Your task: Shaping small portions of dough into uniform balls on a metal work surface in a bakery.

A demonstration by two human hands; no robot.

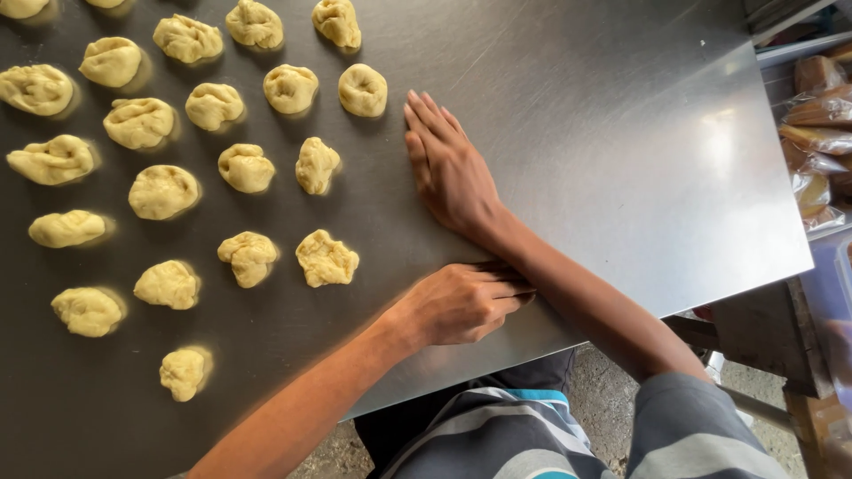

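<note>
Looking down on a steel table point(621, 160), bare and shiny along its right half. Over on the left half: rows of pale yellow dough lumps point(163, 192), roughly twisted, each kept apart from its neighbours, probably so that none sticks to the next.

Pressed flat on the bare metal, the right hand point(448, 168): palm down, fingers straight and close together, gripping nothing. Sits just beside the edge of the dough field, with the nearest lump point(363, 90) up by the fingertips and not touched. Looks like a hand laid down to smooth or steady against the surface rather than to pick anything up.

Lower down, the left hand point(461, 306): knuckles up, fingers folded loosely and pointing toward the right forearm, right up against it near the wrist. Cannot tell whether anything is tucked under that palm (nothing peeks out, but the underside is hidden). Closest piece to it is a ragged lump point(327, 258), near but clear of the hand.

Off past the right edge of the table, clear bags of baked goods point(821, 115), stacked well apart from both hands. Below the near edge, a grey striped shirt point(532, 435).
</note>
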